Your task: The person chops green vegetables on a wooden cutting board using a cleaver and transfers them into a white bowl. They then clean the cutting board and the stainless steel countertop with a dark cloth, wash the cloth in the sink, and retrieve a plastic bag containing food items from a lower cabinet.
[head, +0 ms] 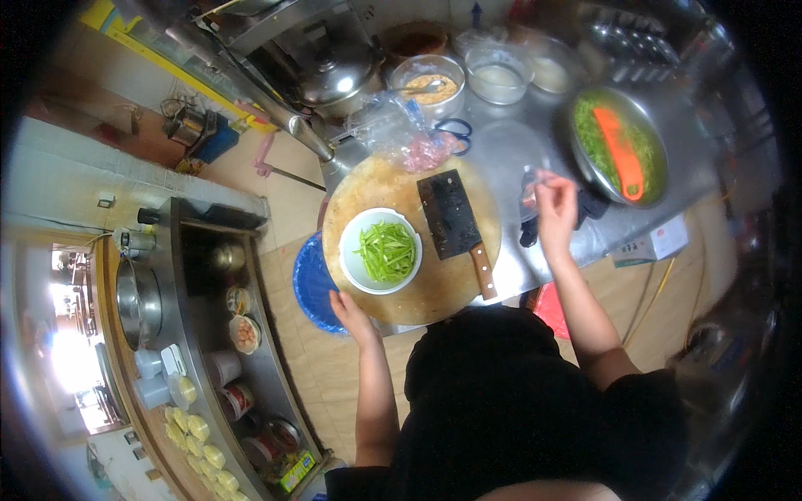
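Note:
My left hand (pixel 352 318) is empty, its fingers loosely extended just below a white bowl (pixel 346 263) of green pepper strips (pixel 386 252). The bowl stands on a round wooden chopping board (pixel 432 304). To its right lies a cleaver (pixel 448 213) with a dark blade and a wooden handle. Over the steel table, my right hand (pixel 556 210) pinches at a piece of clear plastic (pixel 529 191), blurred and partly hidden by the fingers. At the board's far edge rests a clear plastic bag (pixel 388 125) beside pinkish chopped meat (pixel 426 153).
Dark-handled scissors (pixel 460 133) lie behind the board. A steel bowl (pixel 579 160) holds shredded greens and an orange peeler or grater (pixel 617 153). Farther back stand clear bowls (pixel 499 94) and a lidded pot (pixel 335 78). A blue-lined bin (pixel 307 285) sits below left, near a shelf unit (pixel 207 325).

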`<state>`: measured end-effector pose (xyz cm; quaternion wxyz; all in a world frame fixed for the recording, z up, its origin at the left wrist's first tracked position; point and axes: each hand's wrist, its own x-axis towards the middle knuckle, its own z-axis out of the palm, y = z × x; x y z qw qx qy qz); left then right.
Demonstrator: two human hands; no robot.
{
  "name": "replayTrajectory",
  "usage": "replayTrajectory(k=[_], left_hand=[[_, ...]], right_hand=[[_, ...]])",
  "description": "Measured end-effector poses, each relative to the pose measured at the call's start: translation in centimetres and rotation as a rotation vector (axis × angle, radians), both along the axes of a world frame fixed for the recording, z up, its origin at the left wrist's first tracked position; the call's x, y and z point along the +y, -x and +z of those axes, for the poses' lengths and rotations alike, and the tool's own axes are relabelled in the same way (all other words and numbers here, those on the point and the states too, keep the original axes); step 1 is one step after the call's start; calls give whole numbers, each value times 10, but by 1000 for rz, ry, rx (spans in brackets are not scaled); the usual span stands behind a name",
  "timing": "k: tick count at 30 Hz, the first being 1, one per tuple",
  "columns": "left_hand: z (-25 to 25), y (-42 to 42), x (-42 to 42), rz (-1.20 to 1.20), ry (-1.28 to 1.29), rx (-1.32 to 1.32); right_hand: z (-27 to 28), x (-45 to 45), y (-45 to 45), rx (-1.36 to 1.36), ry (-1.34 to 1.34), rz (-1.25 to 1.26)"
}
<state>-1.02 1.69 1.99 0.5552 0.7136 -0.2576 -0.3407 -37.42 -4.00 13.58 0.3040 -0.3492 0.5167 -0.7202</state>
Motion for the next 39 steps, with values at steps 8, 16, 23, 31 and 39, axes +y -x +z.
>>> replayTrajectory(k=[8,16,23,31,39], left_hand=[[58,-2,-77,-197,-12,-210],[56,8,-97,-611,-28,-891],[57,18,-94,-785,11,-1312],[50,9,-99,-878,194,-1208],[46,6,-88,-727,247,-953]], right_hand=[[-68,-43,-152,179,-510,232],[-58,-50,-193,635,-577,205],[-58,-48,-192,1282,-193,240],[-49,-48,-194,1068,-426,439],[-85,-33,-198,758,-300,28]])
